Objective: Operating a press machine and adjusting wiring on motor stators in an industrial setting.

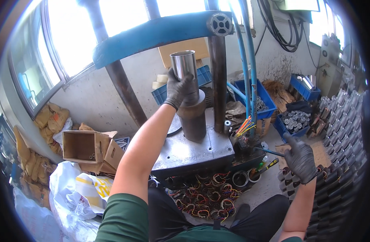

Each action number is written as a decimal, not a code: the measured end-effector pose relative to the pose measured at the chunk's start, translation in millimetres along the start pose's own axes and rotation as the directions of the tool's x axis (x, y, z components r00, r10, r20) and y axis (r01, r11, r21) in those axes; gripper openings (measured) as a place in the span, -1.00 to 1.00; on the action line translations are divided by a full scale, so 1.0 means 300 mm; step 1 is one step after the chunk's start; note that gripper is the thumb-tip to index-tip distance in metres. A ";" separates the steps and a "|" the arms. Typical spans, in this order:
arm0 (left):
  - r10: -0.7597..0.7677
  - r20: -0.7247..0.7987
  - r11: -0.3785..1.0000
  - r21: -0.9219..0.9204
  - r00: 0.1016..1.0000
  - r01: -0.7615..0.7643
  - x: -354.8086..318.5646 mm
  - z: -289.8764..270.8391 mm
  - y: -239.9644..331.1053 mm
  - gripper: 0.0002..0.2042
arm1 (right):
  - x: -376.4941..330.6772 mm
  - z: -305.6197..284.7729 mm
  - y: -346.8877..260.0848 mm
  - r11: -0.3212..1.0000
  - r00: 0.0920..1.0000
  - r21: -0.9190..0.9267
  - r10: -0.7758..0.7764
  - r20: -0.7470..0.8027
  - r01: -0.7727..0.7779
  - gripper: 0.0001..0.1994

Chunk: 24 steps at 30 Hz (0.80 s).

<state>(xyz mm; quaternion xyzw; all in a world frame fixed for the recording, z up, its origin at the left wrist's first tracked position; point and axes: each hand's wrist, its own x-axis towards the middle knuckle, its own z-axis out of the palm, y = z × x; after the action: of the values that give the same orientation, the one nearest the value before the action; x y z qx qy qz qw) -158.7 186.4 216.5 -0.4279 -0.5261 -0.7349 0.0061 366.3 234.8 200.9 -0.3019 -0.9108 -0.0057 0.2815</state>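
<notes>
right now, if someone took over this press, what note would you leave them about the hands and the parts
Left hand, gloved, grips the shiny metal sleeve standing upright on the dark cylindrical die of the press bed.
Right hand, gloved, is open and holds nothing, hovering over the rows of dark motor housings on the right.
Wound stator coils lie piled below the bed.
Sleeve is placed; whether it is fully seated cannot be told. No housing picked up yet.

Hiding the lower half of the steel tube (183, 64) behind the gloved left hand (177, 89); cropping the stacked dark cylinders (338, 177) at right.
</notes>
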 end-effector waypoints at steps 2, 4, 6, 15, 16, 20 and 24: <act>0.055 0.014 0.998 0.005 0.998 -0.055 -0.037 -0.051 -0.061 -0.08 | 0.012 -0.057 -0.069 0.996 0.893 -0.021 0.086 0.442 -0.086 -0.48; 0.039 0.016 0.999 0.020 0.999 -0.039 -0.052 -0.069 -0.051 -0.09 | -0.038 -0.055 -0.058 0.997 0.831 0.006 -0.063 0.552 0.072 -0.51; -0.135 0.041 0.986 0.108 0.990 0.130 -0.059 -0.048 -0.011 -0.14 | -0.122 -0.044 -0.019 0.976 0.733 0.045 -0.191 0.653 0.214 -0.55; -0.164 0.028 0.986 -0.022 0.986 0.165 -0.053 -0.058 -0.018 -0.08 | -0.375 0.097 -0.027 0.981 0.746 -0.058 -0.102 0.659 0.185 -0.78; -0.188 0.036 0.982 0.026 0.981 0.187 -0.055 -0.059 -0.008 -0.07 | -0.392 0.110 -0.044 0.979 0.752 -0.110 -0.061 0.656 0.174 -0.78; -0.214 0.049 0.973 0.093 0.975 0.209 -0.065 -0.069 0.044 -0.05 | -0.401 0.100 -0.094 0.988 0.805 -0.120 -0.007 0.594 0.097 -0.82; -0.143 0.083 0.989 0.037 0.986 0.141 -0.047 -0.080 -0.014 0.00 | -0.400 0.108 -0.102 0.983 0.826 -0.139 -0.024 0.563 0.124 -0.88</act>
<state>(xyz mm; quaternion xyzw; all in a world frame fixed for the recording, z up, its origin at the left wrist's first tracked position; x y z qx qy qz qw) -166.7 163.3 202.2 -0.4202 -0.5665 -0.7062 -0.0620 412.0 150.1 116.4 -0.2775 -0.9604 -0.0054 -0.0241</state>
